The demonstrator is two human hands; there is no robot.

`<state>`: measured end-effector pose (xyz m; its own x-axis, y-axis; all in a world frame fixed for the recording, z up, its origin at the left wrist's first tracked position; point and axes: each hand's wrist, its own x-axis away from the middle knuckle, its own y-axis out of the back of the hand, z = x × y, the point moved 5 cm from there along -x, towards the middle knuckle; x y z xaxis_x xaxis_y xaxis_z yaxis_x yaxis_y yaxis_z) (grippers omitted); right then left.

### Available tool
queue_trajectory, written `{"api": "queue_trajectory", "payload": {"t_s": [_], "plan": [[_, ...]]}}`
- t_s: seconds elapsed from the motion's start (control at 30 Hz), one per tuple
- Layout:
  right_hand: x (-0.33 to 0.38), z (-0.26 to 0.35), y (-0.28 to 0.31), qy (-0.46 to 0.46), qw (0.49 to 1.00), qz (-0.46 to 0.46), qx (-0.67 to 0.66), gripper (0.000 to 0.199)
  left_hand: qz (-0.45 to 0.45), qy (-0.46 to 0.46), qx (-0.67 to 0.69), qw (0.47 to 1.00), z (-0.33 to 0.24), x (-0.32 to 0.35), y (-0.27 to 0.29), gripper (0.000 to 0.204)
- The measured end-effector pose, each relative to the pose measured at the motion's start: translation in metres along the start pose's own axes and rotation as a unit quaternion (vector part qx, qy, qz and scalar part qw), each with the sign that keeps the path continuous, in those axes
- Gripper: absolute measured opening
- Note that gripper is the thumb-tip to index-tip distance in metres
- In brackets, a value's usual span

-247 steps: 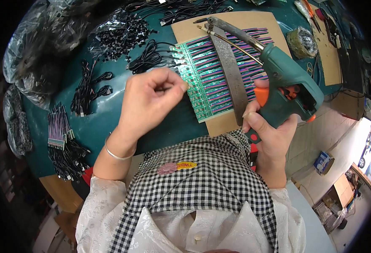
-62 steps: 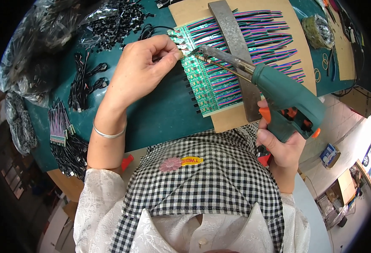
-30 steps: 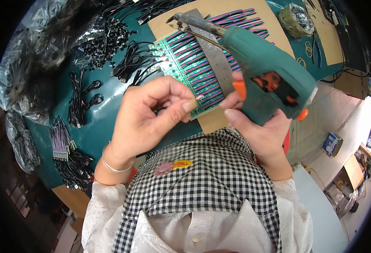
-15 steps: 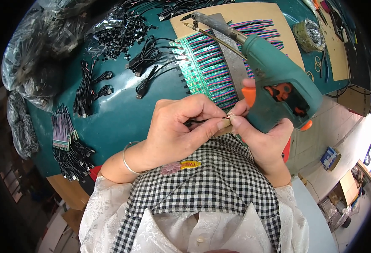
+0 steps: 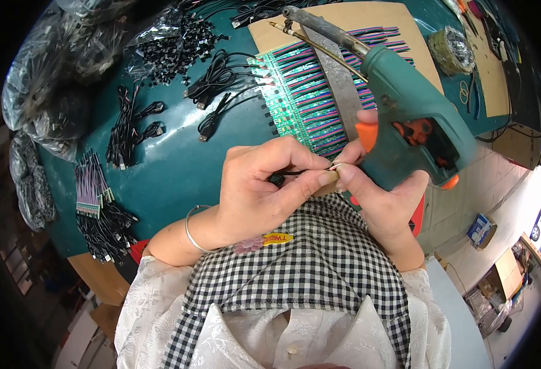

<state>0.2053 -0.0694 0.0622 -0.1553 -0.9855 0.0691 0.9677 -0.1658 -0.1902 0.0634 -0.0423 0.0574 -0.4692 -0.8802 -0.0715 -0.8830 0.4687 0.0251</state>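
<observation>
A: What is the left hand (image 5: 264,184) doing in the head view?

B: It is curled shut, thumb and fingertips pinching a thin black wire (image 5: 298,173) at the near edge of the desk (image 5: 178,178), just above the checked apron.

A: And the right hand (image 5: 381,197)?

B: It is wrapped around the grip of a green glue gun (image 5: 406,117), whose metal nozzle points far and left over the boards. Its thumb and forefinger meet the left fingertips at the wire's end, so both hands touch there. The wire's tip looks pale or reddish, but it is too small to tell for sure.

A: What lies beyond the hands?

B: A row of green circuit strips with coloured wires (image 5: 307,98) on a sheet of brown cardboard (image 5: 350,24), with a grey metal bar (image 5: 341,92) laid across them. The glue gun hangs over the right part of that row.

A: Anything to the left?

B: Loose black cables (image 5: 218,80) in the middle of the desk, a heap of small black connectors (image 5: 178,43) farther off, and 1 bundle of coloured wires (image 5: 89,187) near the left edge. Clear plastic bags (image 5: 55,67) sit at the far left. A roll of tape (image 5: 452,49) lies far right.
</observation>
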Motion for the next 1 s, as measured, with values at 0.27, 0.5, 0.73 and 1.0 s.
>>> {"api": "queue_trajectory", "payload": {"t_s": [0.27,0.5,0.73,1.0], "plan": [[0.002,-0.006,0.001,-0.022,0.999,0.013,0.03,0.051,-0.044,0.063,0.081,0.994,0.004,0.001,0.006,0.006],[-0.003,-0.003,0.006,-0.019,1.0,0.0,0.013,0.051,-0.026,0.084,0.062,0.994,0.005,0.002,0.005,0.007],[-0.002,-0.006,0.005,-0.011,0.999,0.011,0.031,0.049,-0.002,0.071,-0.008,0.997,-0.001,-0.001,0.006,0.003],[-0.003,-0.004,0.006,-0.042,0.998,-0.021,-0.046,0.048,0.027,0.139,-0.067,0.988,-0.006,-0.008,0.027,0.003]]}}
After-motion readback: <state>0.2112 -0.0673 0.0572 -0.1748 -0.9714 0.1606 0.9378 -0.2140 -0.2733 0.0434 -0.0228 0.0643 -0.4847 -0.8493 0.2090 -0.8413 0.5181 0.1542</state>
